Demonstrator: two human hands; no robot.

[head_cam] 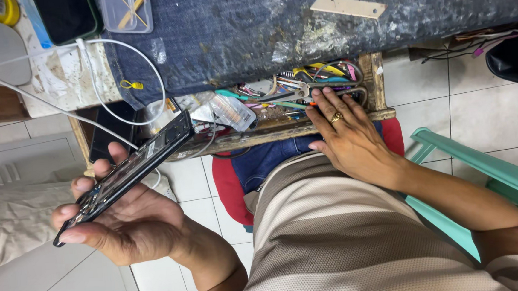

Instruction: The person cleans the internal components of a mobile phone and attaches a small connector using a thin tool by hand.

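My left hand (128,216) holds a black opened smartphone (130,171) palm up, out to the left of my lap, its inner parts showing. My right hand (345,135), with a gold ring on one finger, reaches into an open wooden drawer (376,78) under the bench. Its fingertips rest among pliers, tweezers and coloured wires (309,82); I cannot tell whether it grips any of them. A clear plastic bag (230,111) lies in the drawer's left part.
A denim cloth (252,26) covers the bench, with a wooden strip (347,6) on it. At top left are a dark phone (65,16), a clear box (126,10) and white cables (146,68). A teal plastic chair (488,173) stands at right on white floor tiles.
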